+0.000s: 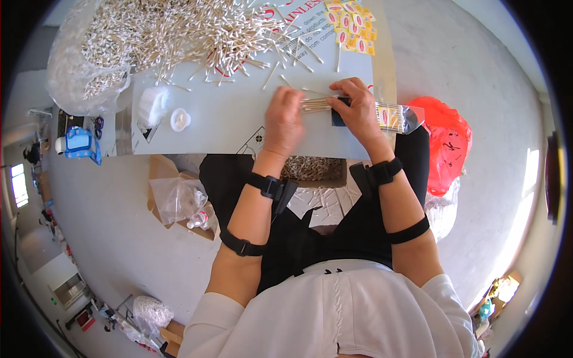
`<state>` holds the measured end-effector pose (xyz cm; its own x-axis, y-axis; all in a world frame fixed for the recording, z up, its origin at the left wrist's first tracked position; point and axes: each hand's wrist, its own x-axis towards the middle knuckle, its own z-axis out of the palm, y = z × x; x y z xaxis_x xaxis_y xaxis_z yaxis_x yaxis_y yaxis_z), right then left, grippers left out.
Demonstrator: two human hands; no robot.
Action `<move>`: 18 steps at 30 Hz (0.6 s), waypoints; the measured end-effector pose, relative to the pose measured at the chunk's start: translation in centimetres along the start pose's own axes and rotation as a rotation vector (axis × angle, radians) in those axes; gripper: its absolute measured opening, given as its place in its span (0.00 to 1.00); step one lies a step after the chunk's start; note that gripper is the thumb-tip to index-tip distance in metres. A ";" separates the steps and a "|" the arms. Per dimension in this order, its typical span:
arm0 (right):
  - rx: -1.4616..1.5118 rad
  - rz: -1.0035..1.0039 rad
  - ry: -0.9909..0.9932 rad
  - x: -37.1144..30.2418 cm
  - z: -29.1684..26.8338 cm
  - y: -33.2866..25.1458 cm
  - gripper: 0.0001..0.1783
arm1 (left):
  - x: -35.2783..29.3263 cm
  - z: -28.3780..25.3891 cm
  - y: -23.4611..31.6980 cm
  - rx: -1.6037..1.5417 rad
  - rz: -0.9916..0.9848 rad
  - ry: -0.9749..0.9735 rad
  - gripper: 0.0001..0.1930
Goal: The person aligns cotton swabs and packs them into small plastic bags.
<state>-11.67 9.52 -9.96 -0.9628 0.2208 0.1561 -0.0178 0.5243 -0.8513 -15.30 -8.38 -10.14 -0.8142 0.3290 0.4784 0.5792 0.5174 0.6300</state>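
Observation:
My right hand is wrapped round a bundle of cotton swabs above the table's near edge. To its right sticks out a clear plastic bag with a yellow label and swabs showing inside. Under the fingers shows a small dark piece, partly hidden. My left hand is closed at the left end of the bundle, its fingers curled and slightly blurred. What it pinches is hidden. Loose swabs lie just beyond both hands.
A large heap of cotton swabs spills from a plastic bag. Yellow labels lie at the far right. A white tub stands at left. Below are an open box of swabs and a red bag.

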 end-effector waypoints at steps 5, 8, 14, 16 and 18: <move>-0.078 -0.146 0.035 -0.7 -0.2 -0.7 0.14 | 2.2 -1.4 -1.8 0.180 0.007 -0.054 0.10; -0.183 -0.219 0.011 -0.9 0.2 -0.1 0.13 | 3.5 -1.7 -2.9 0.248 0.078 -0.145 0.08; -0.141 -0.165 0.031 -0.7 0.4 0.2 0.10 | 4.6 -1.7 -4.1 0.413 0.096 -0.179 0.04; -0.163 -0.185 0.010 -0.6 0.5 -0.1 0.09 | 4.7 -0.8 -3.7 0.462 0.063 -0.152 0.04; -0.180 -0.208 -0.022 -0.4 0.5 -0.3 0.10 | 4.9 0.6 -2.6 0.396 0.148 -0.226 0.04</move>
<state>-11.42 8.83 -10.06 -0.9490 0.0765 0.3057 -0.1692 0.6949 -0.6989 -20.86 -7.64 -9.83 -0.7380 0.5628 0.3722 0.6653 0.6990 0.2623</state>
